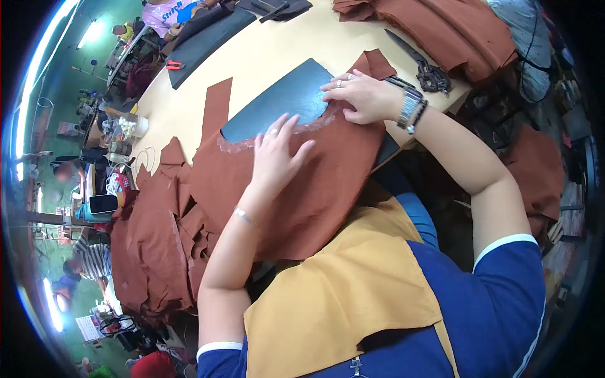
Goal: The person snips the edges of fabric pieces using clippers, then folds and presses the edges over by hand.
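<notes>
A piece of rust-brown fabric (309, 189) drapes over the table edge towards my lap. Along its curved upper edge runs a pale, shiny strip (236, 146). Under that edge lies a dark blue-grey sheet (271, 104) with a glossy surface. My left hand (277, 151) rests on the fabric near the strip, fingers spread. At the far right end of the curved edge, my right hand (362, 97) lies on the fabric and sheet with its fingers bent but apart. Neither hand visibly grips anything.
Large black scissors (422, 66) lie on the cream table (290, 41) at the right. Brown fabric (447, 31) is stacked at the back right, more heaped (148, 246) at the left. Red-handled clippers (174, 65) and a white cup (140, 126) are further off. Another person (161, 16) sits across.
</notes>
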The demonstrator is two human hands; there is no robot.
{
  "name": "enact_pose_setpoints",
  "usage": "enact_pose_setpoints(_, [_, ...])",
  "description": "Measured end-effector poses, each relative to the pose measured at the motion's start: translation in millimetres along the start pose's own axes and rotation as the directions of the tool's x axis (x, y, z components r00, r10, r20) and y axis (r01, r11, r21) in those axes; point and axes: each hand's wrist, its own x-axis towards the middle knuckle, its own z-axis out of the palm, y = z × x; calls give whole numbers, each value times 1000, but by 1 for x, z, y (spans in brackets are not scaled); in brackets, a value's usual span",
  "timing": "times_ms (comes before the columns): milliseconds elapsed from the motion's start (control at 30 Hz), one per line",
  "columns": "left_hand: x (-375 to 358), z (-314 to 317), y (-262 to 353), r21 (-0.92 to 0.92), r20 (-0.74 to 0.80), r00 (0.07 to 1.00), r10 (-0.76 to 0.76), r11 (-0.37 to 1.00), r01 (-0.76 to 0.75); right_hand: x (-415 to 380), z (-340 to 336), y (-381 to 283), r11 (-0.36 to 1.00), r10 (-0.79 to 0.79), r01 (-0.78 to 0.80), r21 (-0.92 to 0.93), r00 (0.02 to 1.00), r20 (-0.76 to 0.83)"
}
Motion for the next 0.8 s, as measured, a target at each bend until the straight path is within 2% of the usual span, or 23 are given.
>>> enact_pose_setpoints(33, [11,5,6,-17,-16,999,27,999,-28,6,7,4,1000,0,1,-21,1000,30])
enact_pose_setpoints(67, [23,9,11,-34,-34,998,56,998,-57,15,12,13,995,9,-17,97,996,86])
enact_pose_setpoints(167, [44,19,14,-100,-79,989,128,986,-135,29,-4,7,998,52,-55,6,967,248])
enact_pose_setpoints(233, [51,26,15,-149,-97,981,168,972,-181,31,-8,8,994,-49,67,-81,976,214])
enact_pose_setpoints(300, [51,25,17,-159,-22,993,113,980,-116,33,-14,8,983,-122,141,-117,981,153])
enact_pose_setpoints(333, [52,24,19,-161,11,996,86,983,-83,35,-20,9,978,-96,128,-165,978,187])
enact_pose_setpoints(433, [51,25,20,-279,-11,998,58,958,-59,41,-37,35,837,139,-28,-546,977,162])
enact_pose_setpoints(467, [51,26,20,-297,-28,998,57,953,-63,41,-38,45,771,87,-81,-632,996,-21])
enact_pose_setpoints(533, [52,26,20,-332,-66,996,54,940,-73,42,-43,57,624,-79,-235,-745,930,-359])
enact_pose_setpoints(600, [53,26,20,-338,-44,998,49,939,-61,46,-40,51,900,124,-197,-389,971,-205])
enact_pose_setpoints(633, [53,25,21,-341,-30,998,46,938,-53,49,-42,36,964,194,-207,-168,977,-92])
enact_pose_setpoints(700, [54,19,26,-372,12,1000,20,928,-14,42,-29,19,993,84,-97,62,979,186])
enact_pose_setpoints(767, [54,19,26,-378,36,999,14,926,0,30,-9,10,977,-24,-17,213,981,191])
enact_pose_setpoints(800, [54,21,23,-369,37,999,21,929,-6,28,-4,10,977,-43,4,211,983,181])
